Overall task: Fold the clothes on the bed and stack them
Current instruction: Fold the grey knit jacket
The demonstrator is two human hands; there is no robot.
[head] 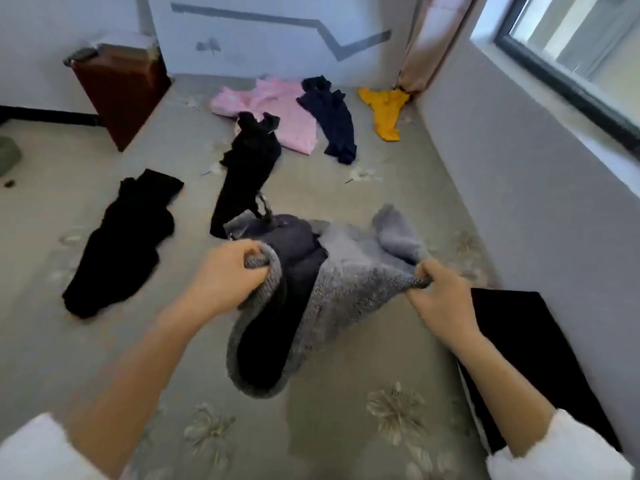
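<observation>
I hold a grey fleece garment with a dark lining above the bed. My left hand grips its left edge and my right hand pinches its right edge, so it hangs slack between them. Loose on the grey flowered sheet lie a black garment at the left, another black one in the middle, a pink one, a navy one and a yellow one at the far end. A folded black piece lies flat by my right forearm.
A grey wall under a window runs along the bed's right side. A dark red cabinet stands at the far left, and a curtain hangs in the far right corner.
</observation>
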